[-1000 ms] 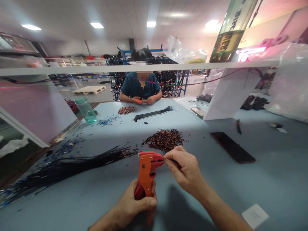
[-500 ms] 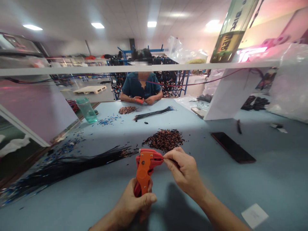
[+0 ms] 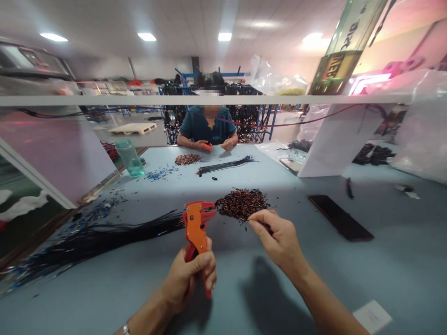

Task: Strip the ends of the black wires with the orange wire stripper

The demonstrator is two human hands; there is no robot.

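Note:
An orange and red wire stripper [image 3: 196, 228] stands upright in my left hand [image 3: 193, 272], whose fingers wrap its handles. The tool's jaws point right and lie apart from my right hand. My right hand [image 3: 275, 235] is closed in a pinch in front of the pile of short copper-and-black wire pieces [image 3: 242, 204]; whatever is between its fingertips is too small to make out. A tiny dark bit shows just below those fingertips. Left of the stripper lies a long bundle of black wires [image 3: 118, 238], its near-right ends behind the tool.
A phone [image 3: 340, 217] and a paper slip [image 3: 373, 317] lie at the right. Across the table a person [image 3: 207, 125] holds a red tool, near a second wire bundle [image 3: 225, 165]. A green bottle [image 3: 130, 158] stands far left. A white shelf [image 3: 223, 100] spans the table.
The stripper in my left hand has moved left, away from my right hand, and its jaws have come apart from the right fingertips. My right hand has shifted slightly right, still pinched.

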